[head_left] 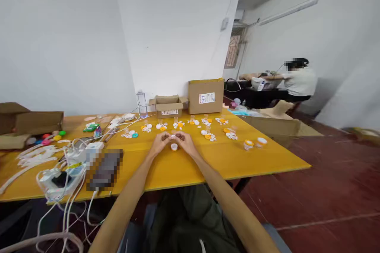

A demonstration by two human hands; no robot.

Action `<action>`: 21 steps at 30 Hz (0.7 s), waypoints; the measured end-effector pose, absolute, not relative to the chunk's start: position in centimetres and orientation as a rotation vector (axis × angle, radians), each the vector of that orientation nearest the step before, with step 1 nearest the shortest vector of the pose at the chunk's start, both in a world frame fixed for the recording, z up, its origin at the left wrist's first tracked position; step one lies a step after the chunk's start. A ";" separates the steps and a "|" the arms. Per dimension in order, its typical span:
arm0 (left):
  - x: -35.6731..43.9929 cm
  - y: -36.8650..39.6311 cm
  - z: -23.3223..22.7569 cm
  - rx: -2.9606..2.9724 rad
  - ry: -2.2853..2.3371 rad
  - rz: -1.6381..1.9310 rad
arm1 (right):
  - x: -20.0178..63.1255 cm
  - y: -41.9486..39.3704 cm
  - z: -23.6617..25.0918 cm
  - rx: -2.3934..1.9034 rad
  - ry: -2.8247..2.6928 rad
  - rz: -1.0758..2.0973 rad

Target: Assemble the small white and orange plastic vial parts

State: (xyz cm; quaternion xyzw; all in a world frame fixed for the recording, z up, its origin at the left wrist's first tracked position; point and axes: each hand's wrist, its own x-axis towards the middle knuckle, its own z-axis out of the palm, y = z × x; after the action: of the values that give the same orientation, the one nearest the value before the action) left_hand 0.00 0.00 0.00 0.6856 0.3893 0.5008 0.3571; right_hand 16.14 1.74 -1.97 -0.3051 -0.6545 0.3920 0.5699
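As hands (173,139) pinch piece, cup (174,146) below

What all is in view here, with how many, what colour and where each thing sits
table: one, yellow, across the middle
small part: one, white, pinched between both hands
small cup: one, white, on the table under the hands
little parts: many, white and orange, in clusters beyond the hands
cardboard boxes: two, brown, at the table's far edge
bottle: one, clear, left of the boxes
cables and chargers: a tangle, white, near left
round caps: several, mixed colours, far left
another person: one, light top, at a far desk
left hand: one, on the part
right hand: one, on the part
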 end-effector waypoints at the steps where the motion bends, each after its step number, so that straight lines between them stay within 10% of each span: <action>1: 0.0 0.0 0.0 1.771 1.000 1.291 | 16.1 1.8 -2.0 -0.721 -1.538 0.919; 21: -0.6 1.1 -1.3 1.763 0.989 1.277 | 16.1 1.4 -1.7 -0.722 -1.492 0.937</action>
State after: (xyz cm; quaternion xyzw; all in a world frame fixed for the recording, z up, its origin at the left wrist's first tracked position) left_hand -0.58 1.06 -1.30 0.6860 0.3848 0.4970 0.3664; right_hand 16.06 1.41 -1.72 -0.3088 -0.6382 0.4010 0.5801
